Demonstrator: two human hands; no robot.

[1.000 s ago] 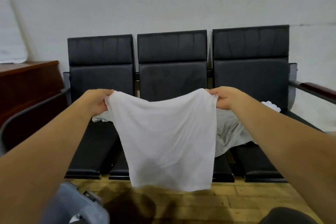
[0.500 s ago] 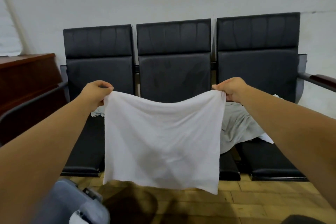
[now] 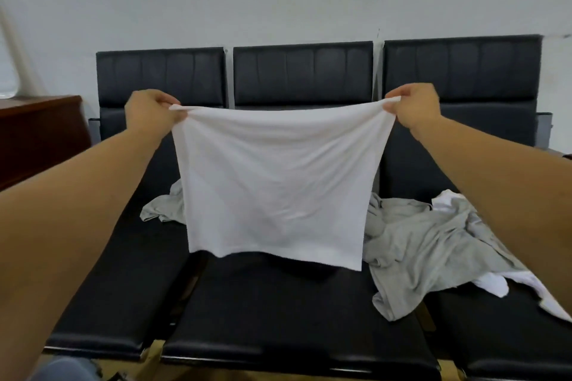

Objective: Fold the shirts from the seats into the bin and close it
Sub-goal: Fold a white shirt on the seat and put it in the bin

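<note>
The white shirt (image 3: pixel 275 192) hangs in the air over the middle seat (image 3: pixel 278 312), stretched flat between two hands. The left hand (image 3: pixel 148 111) pinches its ten o'clock corner and the right hand (image 3: pixel 414 105) its two o'clock corner, fingers (image 3: pixel 399 93) curled tight on the cloth. This looks like the start of the fold. The next move likely calls for laying the shirt flat or bringing the corners together evenly. Grey cloth lies at four o'clock (image 3: pixel 418 250) and eight o'clock (image 3: pixel 161 210) of it; whether that is one shirt or two I cannot tell. One more white garment (image 3: pixel 445 199) lies beside the grey. There are three black seats. No bin is clearly visible.
</note>
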